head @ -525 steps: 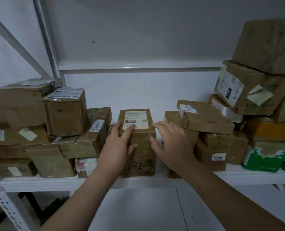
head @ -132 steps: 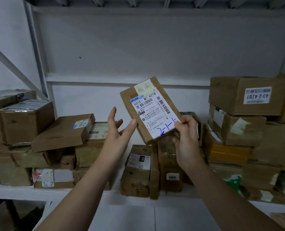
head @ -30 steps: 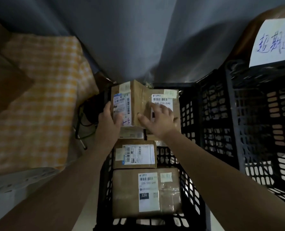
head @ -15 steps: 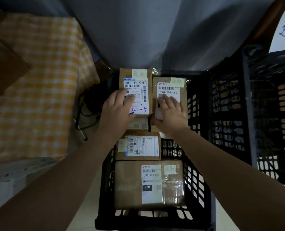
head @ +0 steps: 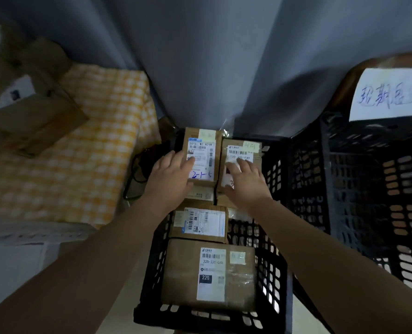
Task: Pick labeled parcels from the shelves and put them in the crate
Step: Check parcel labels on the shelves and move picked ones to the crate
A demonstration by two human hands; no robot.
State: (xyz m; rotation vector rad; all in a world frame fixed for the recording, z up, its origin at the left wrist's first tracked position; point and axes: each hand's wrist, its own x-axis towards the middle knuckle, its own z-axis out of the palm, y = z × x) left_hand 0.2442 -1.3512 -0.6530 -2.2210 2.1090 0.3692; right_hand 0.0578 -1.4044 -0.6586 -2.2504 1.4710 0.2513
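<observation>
Seating A21B parcel point(head: 201, 148) in crate point(head: 276, 273)
Left hand point(head: 169, 175) and right hand point(head: 244, 183) are pressing flat (gripping nothing), levelling it beside the neighbouring parcel point(head: 243, 150).

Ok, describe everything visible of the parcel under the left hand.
The parcel, a flat brown cardboard box, lies label-up at the far end of the black crate, atop other parcels. Its white barcoded label bears blue handwriting; a pale note sits at the far edge. The left hand rests fingers on it; a neighbouring parcel lies alongside.

Grey curtain point(head: 224, 56) (dim light), yellow checked cloth point(head: 92, 153).
</observation>
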